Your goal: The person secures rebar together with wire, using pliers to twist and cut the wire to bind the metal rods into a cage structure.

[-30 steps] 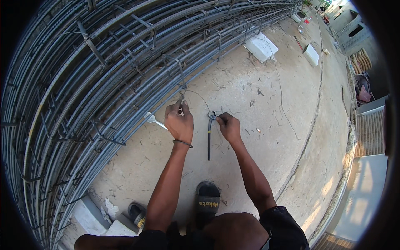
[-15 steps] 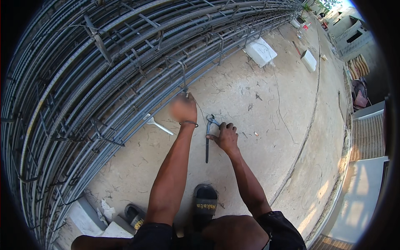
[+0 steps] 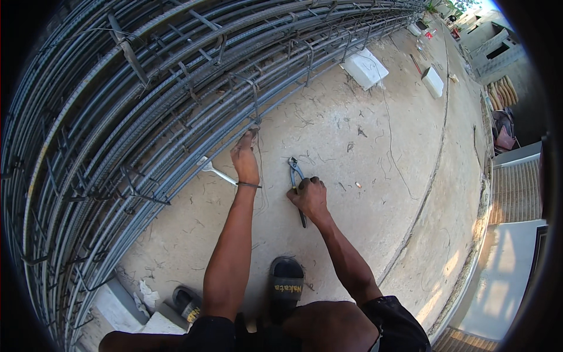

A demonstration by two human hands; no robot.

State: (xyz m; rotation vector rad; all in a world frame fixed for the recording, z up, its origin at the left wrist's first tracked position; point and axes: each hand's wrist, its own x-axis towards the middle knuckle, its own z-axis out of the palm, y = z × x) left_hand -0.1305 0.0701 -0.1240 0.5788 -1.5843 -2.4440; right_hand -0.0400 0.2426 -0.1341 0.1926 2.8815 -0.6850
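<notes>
My right hand (image 3: 311, 196) is wrapped round the handles of long pincer-type cutters (image 3: 294, 170), their metal head pointing away from me on the concrete. My left hand (image 3: 246, 152) is closed at the lower edge of a bundle of rebar cages (image 3: 146, 100), by a thin loose wire (image 3: 260, 176) that hangs down beside it; what exactly its fingers grip is hard to make out. A white plastic object with a long handle (image 3: 220, 173) lies just left of that hand, at the foot of the bars.
Two white blocks (image 3: 365, 68) (image 3: 433, 82) and scattered wire bits lie on the concrete floor (image 3: 381, 223) rightward and beyond. A long crack runs along the right. Stacked sacks (image 3: 501, 94) and concrete walls stand at the far right. My sandals (image 3: 286, 276) are below.
My right hand has moved from the cutters' head down onto the handles, closing round them, and the cutters have shifted. My left hand has shifted along the bars' lower edge, turning.
</notes>
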